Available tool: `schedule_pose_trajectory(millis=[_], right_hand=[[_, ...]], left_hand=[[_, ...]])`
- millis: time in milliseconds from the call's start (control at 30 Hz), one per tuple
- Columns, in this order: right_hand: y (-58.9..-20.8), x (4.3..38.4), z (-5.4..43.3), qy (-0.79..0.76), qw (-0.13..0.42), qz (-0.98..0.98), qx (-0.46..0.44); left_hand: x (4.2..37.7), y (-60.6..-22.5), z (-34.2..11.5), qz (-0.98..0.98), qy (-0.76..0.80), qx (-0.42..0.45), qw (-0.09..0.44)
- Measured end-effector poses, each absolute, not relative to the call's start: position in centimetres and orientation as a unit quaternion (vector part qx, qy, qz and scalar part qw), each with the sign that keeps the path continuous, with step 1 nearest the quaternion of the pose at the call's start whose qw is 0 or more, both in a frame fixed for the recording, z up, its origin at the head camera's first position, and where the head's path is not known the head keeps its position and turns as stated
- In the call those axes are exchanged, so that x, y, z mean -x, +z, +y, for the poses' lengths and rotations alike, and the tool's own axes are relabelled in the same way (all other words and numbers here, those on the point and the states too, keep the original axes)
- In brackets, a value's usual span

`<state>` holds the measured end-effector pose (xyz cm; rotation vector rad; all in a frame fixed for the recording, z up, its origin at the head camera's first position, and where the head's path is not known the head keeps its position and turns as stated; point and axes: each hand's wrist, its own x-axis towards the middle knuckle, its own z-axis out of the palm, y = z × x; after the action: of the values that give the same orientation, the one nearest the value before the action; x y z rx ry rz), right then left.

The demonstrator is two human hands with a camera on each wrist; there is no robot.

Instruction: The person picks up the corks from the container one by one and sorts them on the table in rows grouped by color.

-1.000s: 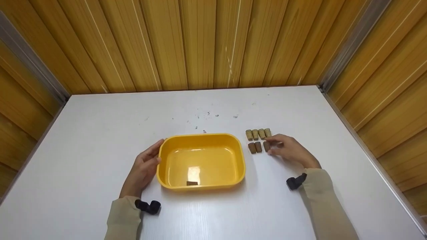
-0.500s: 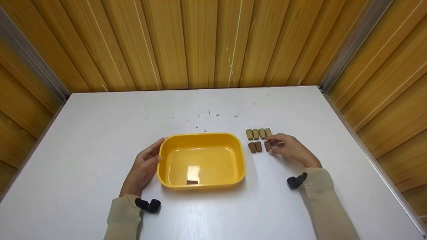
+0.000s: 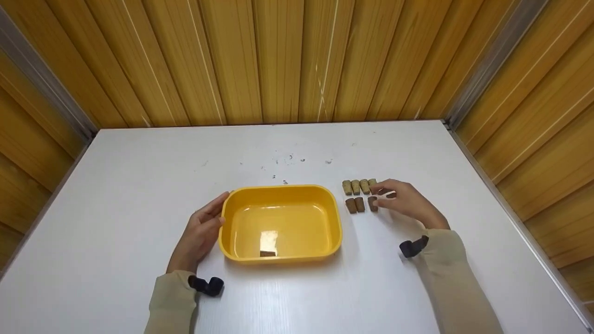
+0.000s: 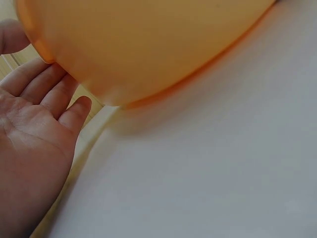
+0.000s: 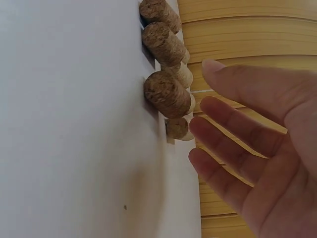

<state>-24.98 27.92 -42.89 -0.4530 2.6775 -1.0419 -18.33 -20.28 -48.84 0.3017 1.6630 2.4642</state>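
In the head view a yellow plastic tub [image 3: 280, 260] stands mid-table, with a small dark brown cork [image 3: 267, 253] inside against its near wall. My left hand [image 3: 197, 236] rests at the tub's left end, its relaxed fingers [image 4: 59, 91] on the outer wall. Right of the tub lie two dark corks [image 3: 355, 205] side by side and a third dark cork [image 3: 372, 204] a little apart. Over that third cork hovers my right hand [image 3: 408, 199]; in the right wrist view its fingers [image 5: 218, 139] and thumb are spread and hold nothing.
Several lighter corks [image 3: 356, 187] lie in a row just behind the dark ones; my right fingertips overlap the rightmost. Small dark marks [image 3: 291, 157] dot the white tabletop [image 3: 139, 185] behind the tub. Wood-patterned panels [image 3: 278, 60] wall the back and sides.
My right thumb and fingers have let go of the third dark cork and lifted slightly up from it. That cork shifted a little to the right beforehand. My left hand stays at the tub.
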Motion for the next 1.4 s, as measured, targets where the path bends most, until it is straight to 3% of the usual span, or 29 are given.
schedule_pose_trajectory(millis=[533, 833, 1100, 1400], right_hand=[[-39.0, 25.9, 24.1, -0.331, 0.101, 0.909, 0.233], [-36.7, 26.4, 20.0, -0.340, 0.168, 0.888, 0.261], [-36.2, 27.1, 15.7, -0.301, 0.182, 0.855, 0.381], [-36.5, 26.6, 10.9, -0.276, 0.269, 0.808, 0.446]], left_hand=[[18.4, -49.0, -20.3, 0.551, 0.824, -0.101, 0.077], [18.2, -48.9, -20.2, 0.540, 0.831, -0.103, 0.082], [18.1, -48.8, -20.0, 0.535, 0.834, -0.108, 0.078], [18.2, -48.9, -19.7, 0.553, 0.822, -0.109, 0.082]])
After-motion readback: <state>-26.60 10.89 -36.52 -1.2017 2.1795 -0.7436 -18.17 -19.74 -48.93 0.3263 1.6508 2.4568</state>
